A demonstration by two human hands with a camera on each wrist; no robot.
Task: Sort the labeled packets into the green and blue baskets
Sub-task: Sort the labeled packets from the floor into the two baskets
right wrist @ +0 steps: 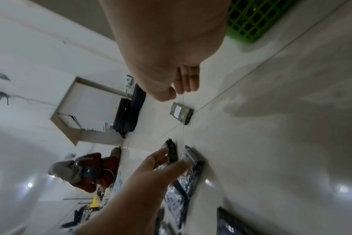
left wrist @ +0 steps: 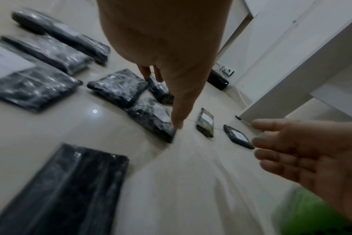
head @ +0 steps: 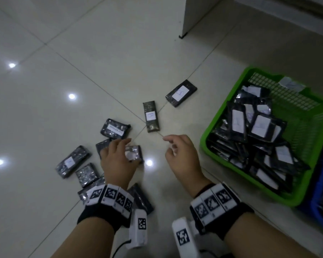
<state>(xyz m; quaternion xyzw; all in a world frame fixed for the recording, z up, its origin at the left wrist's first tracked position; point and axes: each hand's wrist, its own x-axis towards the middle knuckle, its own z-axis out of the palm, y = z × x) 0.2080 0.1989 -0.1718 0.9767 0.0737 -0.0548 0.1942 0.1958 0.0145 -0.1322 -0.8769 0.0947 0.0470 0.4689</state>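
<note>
A pick-up step is judged in hand: the left hand (head: 117,157), fingers spread, is laid on a labeled packet (head: 133,152) on the floor (head: 119,62), the right hand (head: 181,155) hangs relaxed and empty, and the green basket (head: 305,194) at 3 o'clock is indicated once the label is read.

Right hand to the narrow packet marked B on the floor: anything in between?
Nothing visible. The right hand hangs above bare tile, holding nothing, and the narrow black plastic-wrapped packet marked B lies just ahead of its fingertips with open floor between them.
</note>
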